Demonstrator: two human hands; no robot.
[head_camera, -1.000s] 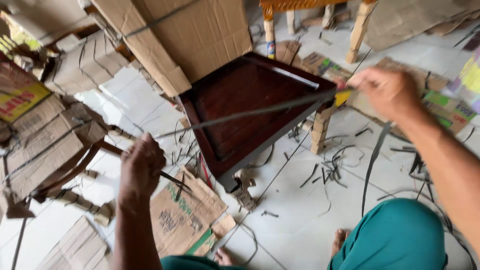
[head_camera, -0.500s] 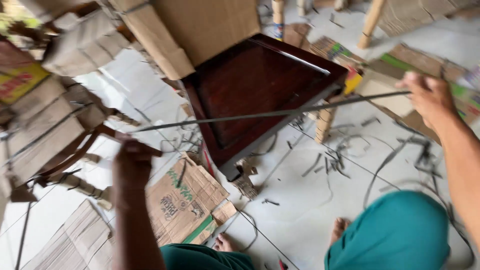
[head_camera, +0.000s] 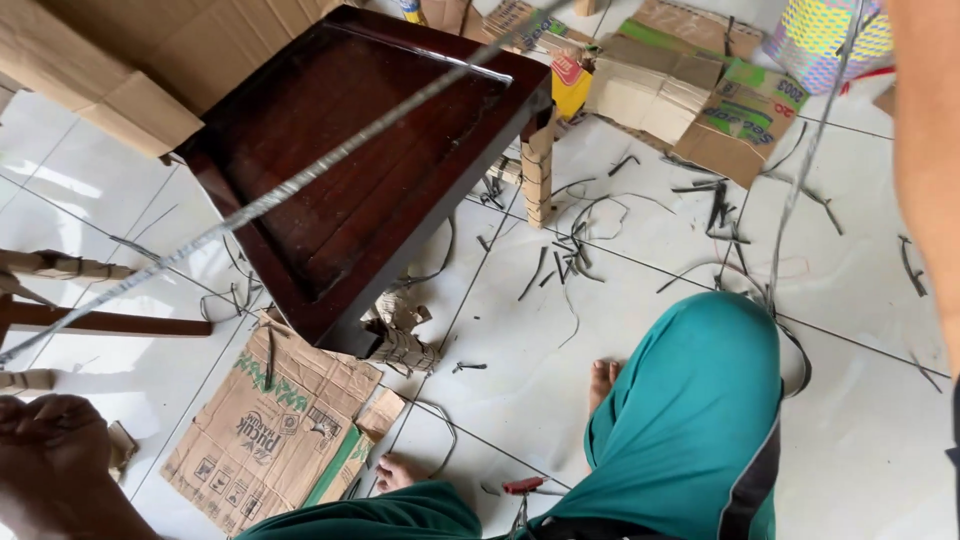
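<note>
Grey plastic strap (head_camera: 300, 185) runs taut across the dark wooden table (head_camera: 370, 170) lying on the tiled floor (head_camera: 860, 420); left hand (head_camera: 50, 450) fisted on its near end, right hand out of view. Likely strapping in progress; cinching next needs steady tension. No containers, only flattened cardboard (head_camera: 270, 430)

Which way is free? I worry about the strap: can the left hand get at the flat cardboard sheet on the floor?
Probably yes: the left hand is just beside the cardboard sheet, with only bare tile between; the strap runs higher.
</note>
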